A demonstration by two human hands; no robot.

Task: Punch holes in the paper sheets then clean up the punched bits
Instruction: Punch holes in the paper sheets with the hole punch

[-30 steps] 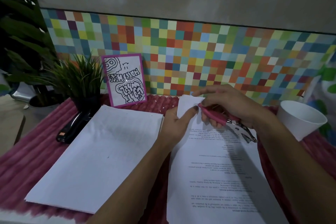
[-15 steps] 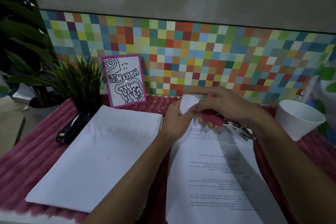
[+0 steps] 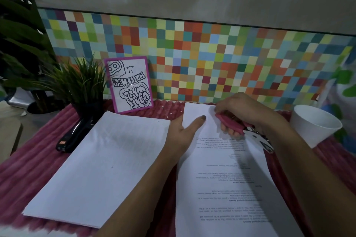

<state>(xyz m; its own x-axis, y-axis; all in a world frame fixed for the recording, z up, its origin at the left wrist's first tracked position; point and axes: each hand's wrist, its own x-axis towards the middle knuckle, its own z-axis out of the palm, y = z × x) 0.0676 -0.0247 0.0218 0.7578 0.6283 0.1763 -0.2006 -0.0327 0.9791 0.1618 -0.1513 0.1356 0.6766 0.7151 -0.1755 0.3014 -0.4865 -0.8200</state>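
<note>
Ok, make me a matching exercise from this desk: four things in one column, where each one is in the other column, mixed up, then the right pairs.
Things:
1. white paper cup
2. black stapler
3. pink-handled metal hole punch
4. printed white paper sheet

Places:
A. gripped in the right hand
B. under the thumb of the left hand
C. at the far right of the pink ribbed mat
D. lying left of the blank white paper stack

Pairs: 1-C, 2-D, 3-A, 4-B.
</note>
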